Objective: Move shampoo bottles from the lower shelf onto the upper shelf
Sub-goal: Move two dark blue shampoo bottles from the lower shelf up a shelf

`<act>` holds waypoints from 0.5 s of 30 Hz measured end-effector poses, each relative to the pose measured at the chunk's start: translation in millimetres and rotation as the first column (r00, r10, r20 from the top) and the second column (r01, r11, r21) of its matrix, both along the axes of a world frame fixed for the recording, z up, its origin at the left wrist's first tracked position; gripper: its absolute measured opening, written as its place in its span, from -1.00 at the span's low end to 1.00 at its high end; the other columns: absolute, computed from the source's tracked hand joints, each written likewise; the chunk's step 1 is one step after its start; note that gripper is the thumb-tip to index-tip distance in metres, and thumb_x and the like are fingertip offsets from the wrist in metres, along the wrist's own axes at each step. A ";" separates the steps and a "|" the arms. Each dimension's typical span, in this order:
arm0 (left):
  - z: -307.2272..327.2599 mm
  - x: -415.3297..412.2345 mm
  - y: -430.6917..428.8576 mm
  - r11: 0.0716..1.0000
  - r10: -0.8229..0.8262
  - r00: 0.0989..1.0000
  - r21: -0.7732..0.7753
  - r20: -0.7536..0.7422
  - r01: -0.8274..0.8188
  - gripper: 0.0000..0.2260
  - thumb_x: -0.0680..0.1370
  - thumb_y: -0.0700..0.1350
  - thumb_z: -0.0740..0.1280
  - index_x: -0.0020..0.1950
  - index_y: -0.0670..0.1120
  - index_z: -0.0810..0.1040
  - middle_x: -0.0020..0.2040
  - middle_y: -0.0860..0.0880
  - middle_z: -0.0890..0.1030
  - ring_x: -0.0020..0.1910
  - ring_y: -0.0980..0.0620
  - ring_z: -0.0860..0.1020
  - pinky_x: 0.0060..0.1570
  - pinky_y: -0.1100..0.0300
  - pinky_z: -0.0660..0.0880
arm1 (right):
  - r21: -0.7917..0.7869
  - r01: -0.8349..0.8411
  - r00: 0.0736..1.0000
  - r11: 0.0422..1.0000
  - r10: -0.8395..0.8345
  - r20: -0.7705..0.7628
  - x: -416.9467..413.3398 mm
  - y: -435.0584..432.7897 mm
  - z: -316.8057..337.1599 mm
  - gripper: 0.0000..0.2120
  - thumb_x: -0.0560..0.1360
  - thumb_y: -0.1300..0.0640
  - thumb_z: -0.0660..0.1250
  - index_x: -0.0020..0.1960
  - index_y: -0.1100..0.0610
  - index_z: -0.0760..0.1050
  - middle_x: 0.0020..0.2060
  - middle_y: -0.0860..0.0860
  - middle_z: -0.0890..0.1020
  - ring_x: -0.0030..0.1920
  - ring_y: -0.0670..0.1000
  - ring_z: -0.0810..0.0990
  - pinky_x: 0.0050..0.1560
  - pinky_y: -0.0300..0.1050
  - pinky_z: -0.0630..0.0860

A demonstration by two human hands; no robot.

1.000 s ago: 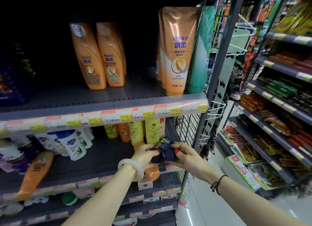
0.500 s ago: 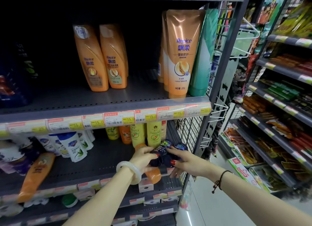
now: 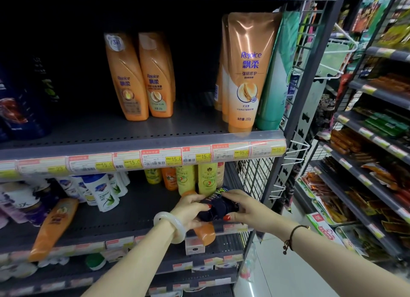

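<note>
At the front right corner of the lower shelf (image 3: 133, 210), a dark blue shampoo bottle (image 3: 218, 208) lies on its side between both hands, just in front of two upright yellow-green bottles (image 3: 207, 178). The left hand (image 3: 190, 210) curls its fingers (image 3: 200, 205) round the bottle's left end, above an orange bottle (image 3: 205, 234) lying at the shelf edge, while the right hand (image 3: 247, 208) clasps the right end with fingers and thumb. On the upper shelf (image 3: 155, 131) stand two orange Rejoice bottles (image 3: 127, 81) and, well to their right, a tall Rejoice tube (image 3: 246, 74).
</note>
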State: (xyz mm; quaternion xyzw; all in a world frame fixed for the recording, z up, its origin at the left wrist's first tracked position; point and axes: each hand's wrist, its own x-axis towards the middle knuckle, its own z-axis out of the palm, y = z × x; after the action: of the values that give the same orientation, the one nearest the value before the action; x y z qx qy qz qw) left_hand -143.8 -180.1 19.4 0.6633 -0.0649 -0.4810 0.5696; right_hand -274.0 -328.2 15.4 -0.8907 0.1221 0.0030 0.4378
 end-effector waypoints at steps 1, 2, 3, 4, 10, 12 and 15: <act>-0.3 -0.5 -0.9 1.000 -0.004 1.000 -0.004 0.002 0.004 -0.58 0.50 -0.34 0.30 0.34 -0.13 0.40 0.25 -0.23 0.51 0.19 -0.20 0.53 -0.03 -0.02 0.57 | -0.027 -0.002 1.000 1.000 0.002 0.017 2.2 -1.0 -0.7 -0.43 0.49 0.12 0.35 0.44 0.10 0.24 0.31 0.01 0.34 0.16 -0.17 0.42 0.04 -0.51 0.36; -0.4 -1.0 -1.3 1.000 -0.006 1.000 -0.010 0.003 0.006 -0.58 0.50 -0.34 0.31 0.34 -0.13 0.40 0.25 -0.23 0.51 0.20 -0.20 0.53 0.03 -0.05 0.56 | -0.042 0.002 1.000 0.999 -0.001 0.031 4.1 -1.7 -1.0 -0.45 0.48 0.10 0.36 0.42 0.08 0.25 0.25 -0.02 0.40 0.16 -0.22 0.43 0.06 -0.50 0.35; -0.2 -1.6 -1.8 1.000 -0.005 1.000 -0.019 0.003 0.005 -0.59 0.50 -0.34 0.30 0.33 -0.13 0.41 0.25 -0.23 0.52 0.20 -0.21 0.53 0.06 -0.06 0.55 | -0.047 0.009 0.999 0.999 -0.007 0.038 6.2 -2.8 -1.3 -0.46 0.48 0.08 0.37 0.40 0.06 0.27 0.15 -0.08 0.46 0.07 -0.34 0.45 0.00 -0.53 0.35; 0.4 -2.2 -1.9 1.000 -0.002 1.000 -0.029 -0.001 0.002 -0.61 0.50 -0.34 0.29 0.31 -0.13 0.43 0.25 -0.23 0.52 0.20 -0.21 0.53 0.06 -0.06 0.55 | -0.045 0.012 0.999 0.999 -0.010 0.037 8.3 -3.8 -1.6 -0.47 0.47 0.07 0.38 0.37 0.03 0.27 0.06 -0.15 0.49 -0.03 -0.42 0.47 -0.08 -0.56 0.35; 6.4 -2.1 -2.3 1.000 0.015 1.000 -0.004 0.021 -0.015 -0.72 0.53 -0.32 0.27 0.23 -0.15 0.47 0.20 -0.26 0.54 0.18 -0.22 0.54 -0.10 0.04 0.56 | -0.094 -0.007 1.000 0.996 0.008 0.006 17.4 -9.7 -0.5 -0.33 0.41 0.00 0.43 0.44 0.00 0.22 0.21 -0.01 0.40 0.16 0.06 0.53 0.20 -0.09 0.50; 7.7 -2.3 -3.0 1.000 -0.002 0.999 -0.004 0.039 0.002 -0.76 0.53 -0.30 0.29 0.19 -0.22 0.50 0.18 -0.27 0.57 0.16 -0.20 0.55 -0.10 0.06 0.57 | -0.142 -0.036 0.999 0.989 0.034 -0.012 18.5 -11.6 0.4 -0.33 0.42 -0.01 0.43 0.45 0.00 0.22 0.12 -0.06 0.38 0.12 -0.01 0.48 0.26 -0.13 0.41; 6.2 -2.6 -2.2 0.999 0.009 1.000 -0.048 0.016 -0.008 -0.75 0.52 -0.28 0.31 0.19 -0.26 0.52 0.15 -0.26 0.60 0.13 -0.17 0.57 0.00 0.03 0.56 | -0.164 -0.048 0.998 0.985 0.053 0.027 19.1 -13.4 1.9 -0.45 0.40 0.01 0.43 0.34 0.00 0.36 0.00 -0.16 0.40 0.09 -0.12 0.40 0.20 -0.28 0.33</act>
State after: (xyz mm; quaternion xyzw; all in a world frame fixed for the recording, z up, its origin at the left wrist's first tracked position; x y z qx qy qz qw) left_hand -146.4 -182.3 25.6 0.6538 -0.0783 -0.4714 0.5867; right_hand -254.9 -341.6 17.3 -0.9264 0.0927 -0.0099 0.3649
